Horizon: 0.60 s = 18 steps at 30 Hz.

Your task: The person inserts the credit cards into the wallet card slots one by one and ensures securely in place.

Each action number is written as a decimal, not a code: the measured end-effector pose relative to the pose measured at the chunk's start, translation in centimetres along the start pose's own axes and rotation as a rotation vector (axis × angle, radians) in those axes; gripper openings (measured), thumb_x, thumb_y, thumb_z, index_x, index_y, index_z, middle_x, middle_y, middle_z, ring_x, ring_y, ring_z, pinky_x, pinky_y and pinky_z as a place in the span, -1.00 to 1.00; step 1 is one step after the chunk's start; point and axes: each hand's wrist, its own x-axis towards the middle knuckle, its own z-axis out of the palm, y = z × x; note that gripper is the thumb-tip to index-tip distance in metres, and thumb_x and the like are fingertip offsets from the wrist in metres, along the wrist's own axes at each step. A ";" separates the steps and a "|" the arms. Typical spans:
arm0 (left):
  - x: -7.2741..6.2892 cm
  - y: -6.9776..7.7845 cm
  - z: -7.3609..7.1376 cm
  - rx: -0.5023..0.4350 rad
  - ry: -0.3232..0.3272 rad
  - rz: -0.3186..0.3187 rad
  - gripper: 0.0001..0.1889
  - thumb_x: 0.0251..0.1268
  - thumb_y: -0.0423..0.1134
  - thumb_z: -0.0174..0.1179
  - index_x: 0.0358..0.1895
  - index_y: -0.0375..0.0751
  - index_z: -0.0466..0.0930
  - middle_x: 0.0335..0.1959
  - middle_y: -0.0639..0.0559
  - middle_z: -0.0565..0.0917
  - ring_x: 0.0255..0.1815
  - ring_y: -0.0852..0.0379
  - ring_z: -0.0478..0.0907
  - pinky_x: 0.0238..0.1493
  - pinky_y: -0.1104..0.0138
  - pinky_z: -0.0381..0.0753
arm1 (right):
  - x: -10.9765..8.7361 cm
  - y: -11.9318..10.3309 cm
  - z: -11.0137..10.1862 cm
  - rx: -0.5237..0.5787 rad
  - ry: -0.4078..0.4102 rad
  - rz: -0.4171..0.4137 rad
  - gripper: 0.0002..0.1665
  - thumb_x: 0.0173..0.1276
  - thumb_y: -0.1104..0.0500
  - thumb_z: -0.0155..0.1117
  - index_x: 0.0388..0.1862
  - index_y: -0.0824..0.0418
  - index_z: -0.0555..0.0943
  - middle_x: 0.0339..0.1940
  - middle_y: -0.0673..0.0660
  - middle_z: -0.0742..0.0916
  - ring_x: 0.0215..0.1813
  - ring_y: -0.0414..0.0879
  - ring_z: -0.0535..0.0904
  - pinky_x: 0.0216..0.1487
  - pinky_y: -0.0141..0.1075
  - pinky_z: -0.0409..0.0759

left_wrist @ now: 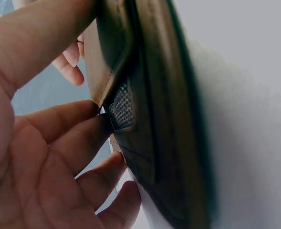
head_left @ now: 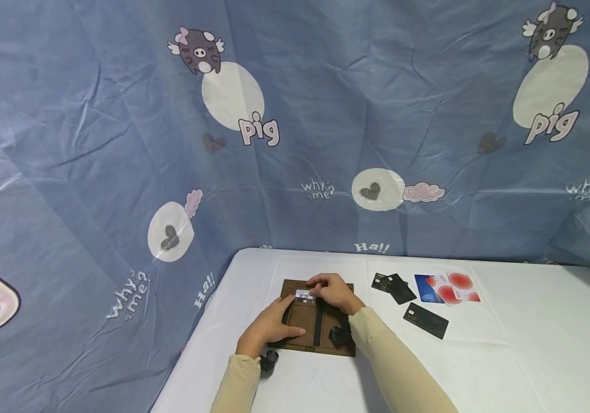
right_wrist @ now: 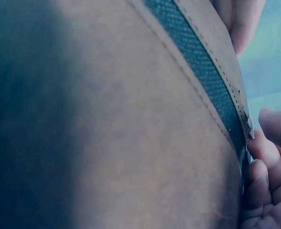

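A brown wallet (head_left: 302, 321) lies unfolded on the white table, a dark elastic band (head_left: 318, 324) running down it. A small card (head_left: 304, 295), pale above and dark below, sticks up from the pocket at the top of its left half. My left hand (head_left: 270, 324) rests over the left half, fingertips by the card, thumb spread low across the leather. In the left wrist view its fingers (left_wrist: 90, 129) touch the pocket's edge. My right hand (head_left: 333, 291) pinches the card's right end from above. The right wrist view shows its curled fingers (right_wrist: 259, 183) at the wallet's far edge.
Right of the wallet lie small black cards (head_left: 400, 288), overlapping. Beyond them is a fan of blue, red and white cards (head_left: 447, 288). A larger black VIP card (head_left: 426, 320) lies nearer. A blue printed curtain (head_left: 321, 143) hangs behind the table.
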 end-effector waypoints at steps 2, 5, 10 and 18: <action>-0.1 0.1 0.0 -0.004 0.000 0.000 -0.05 0.05 0.04 0.49 0.49 -0.20 0.24 0.47 -0.44 0.24 0.44 -0.43 0.26 0.31 -0.27 0.35 | -0.1 0.0 -0.1 -0.001 0.008 0.001 -0.76 0.25 0.33 0.34 -0.09 0.29 0.74 -0.43 0.03 0.67 -0.36 -0.19 0.46 -0.26 -0.38 0.46; -0.1 0.1 0.0 -0.006 0.002 0.001 -0.05 0.05 0.03 0.49 0.49 -0.21 0.24 0.47 -0.44 0.24 0.44 -0.43 0.26 0.31 -0.27 0.35 | -0.1 0.1 -0.2 -0.005 0.014 0.004 -0.79 0.26 0.30 0.35 -0.11 0.28 0.75 -0.36 0.05 0.71 -0.33 -0.20 0.49 -0.23 -0.38 0.48; 0.0 0.0 0.1 -0.003 0.004 0.005 -0.05 0.05 0.03 0.49 0.49 -0.21 0.24 0.47 -0.44 0.24 0.44 -0.42 0.26 0.31 -0.26 0.35 | -0.2 0.0 -0.3 -0.006 0.020 0.004 -0.80 0.28 0.28 0.34 -0.14 0.28 0.76 -0.27 0.07 0.76 -0.29 -0.21 0.54 -0.19 -0.37 0.52; 0.0 0.0 0.0 -0.008 0.001 -0.002 -0.04 0.05 0.03 0.50 0.50 -0.20 0.24 0.48 -0.44 0.23 0.45 -0.42 0.25 0.32 -0.26 0.34 | -0.1 0.1 -0.4 -0.013 0.029 0.015 -0.81 0.30 0.28 0.32 -0.15 0.28 0.76 -0.18 0.11 0.78 -0.21 -0.21 0.59 -0.13 -0.35 0.55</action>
